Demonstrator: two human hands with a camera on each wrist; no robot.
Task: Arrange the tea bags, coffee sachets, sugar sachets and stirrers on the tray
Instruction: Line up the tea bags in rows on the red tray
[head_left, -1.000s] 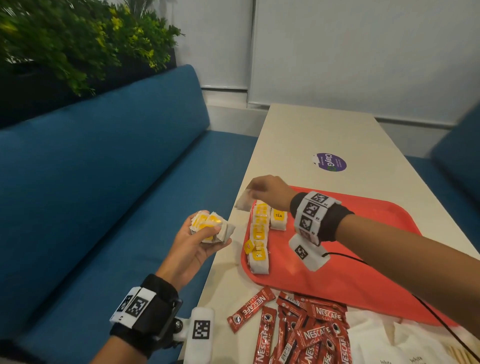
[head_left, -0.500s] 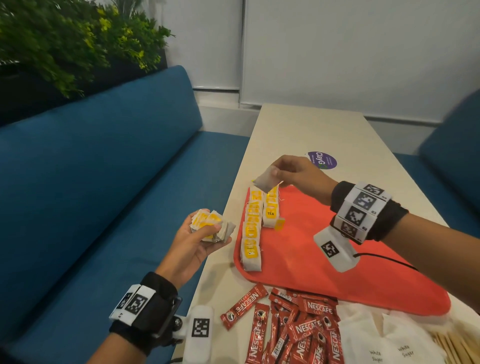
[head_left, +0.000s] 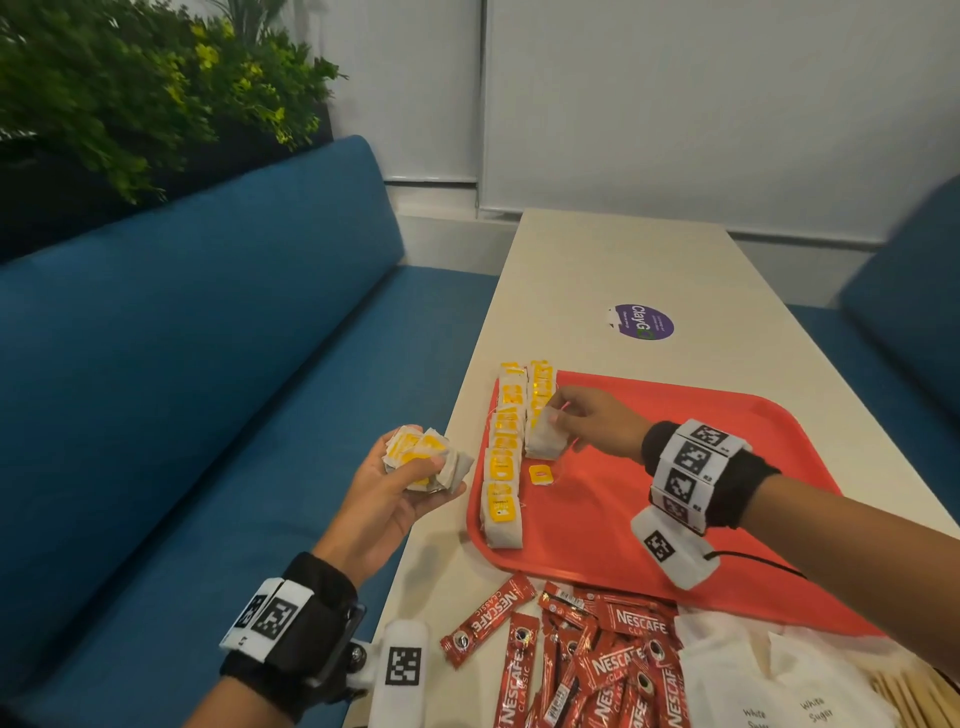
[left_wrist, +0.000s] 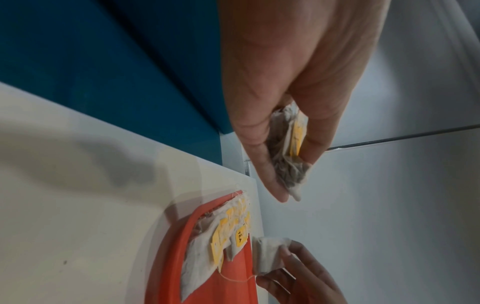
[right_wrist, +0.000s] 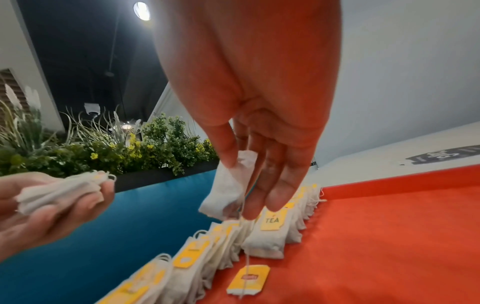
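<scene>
A red tray (head_left: 691, 499) lies on the table, with two rows of tea bags (head_left: 503, 467) along its left edge. My right hand (head_left: 558, 418) pinches one tea bag (head_left: 543, 441) low over the near end of the shorter inner row (head_left: 540, 382). Its string hangs down, and its yellow tag (right_wrist: 248, 279) lies on the tray. My left hand (head_left: 431, 470) grips a bundle of tea bags (head_left: 418, 456) off the table's left edge, over the seat. Near me lie red coffee sachets (head_left: 597, 665), white sugar sachets (head_left: 779, 691) and wooden stirrers (head_left: 914, 696).
A blue bench seat (head_left: 208, 415) runs along the table's left side, with a planter of greenery (head_left: 130, 88) behind it. A purple sticker (head_left: 641, 322) is on the table beyond the tray. Most of the tray's right part is bare.
My right hand has come down and toward me with the tea bag, from above the tray's far end to the near end of the inner row. The tag now lies on the tray.
</scene>
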